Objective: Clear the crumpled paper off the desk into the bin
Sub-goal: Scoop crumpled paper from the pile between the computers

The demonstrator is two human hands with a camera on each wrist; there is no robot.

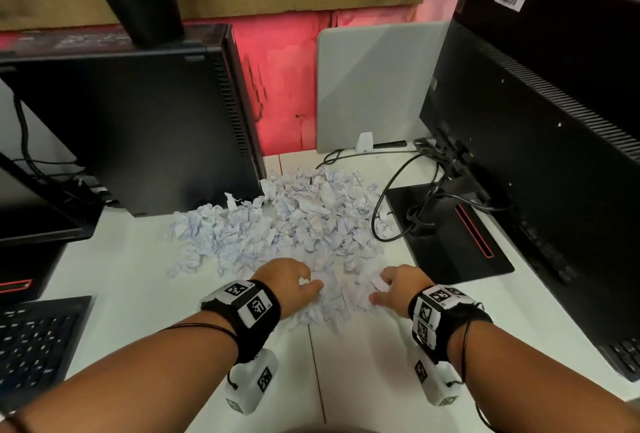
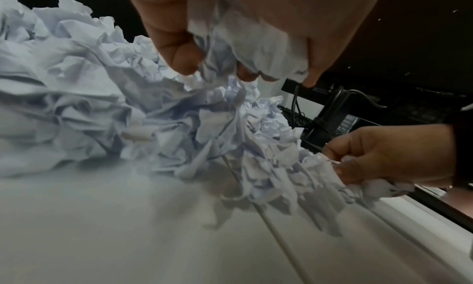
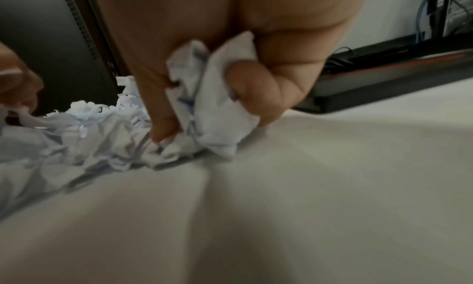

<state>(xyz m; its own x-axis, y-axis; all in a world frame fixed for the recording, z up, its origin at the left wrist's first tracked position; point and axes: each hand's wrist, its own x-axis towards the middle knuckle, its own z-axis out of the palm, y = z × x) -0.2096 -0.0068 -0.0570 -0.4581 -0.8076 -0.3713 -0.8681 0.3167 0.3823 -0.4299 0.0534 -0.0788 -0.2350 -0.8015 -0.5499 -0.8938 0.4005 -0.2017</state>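
Crumpled paper (image 1: 298, 224) heaped on desk (image 1: 138, 280), both hands' fingers (image 2: 179, 53) curled (gripping wads).

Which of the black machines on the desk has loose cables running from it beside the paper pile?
The monitor on the right: cables loop from its back down by the paper pile. The computer tower on the left shows none on that side.

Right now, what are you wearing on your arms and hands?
Both forearms and hands are bare, no sleeves or gloves. The left hand and right hand each have a black wrist strap carrying white blocks printed with black square code markers, a white camera housing hanging beneath, and thin black cords.
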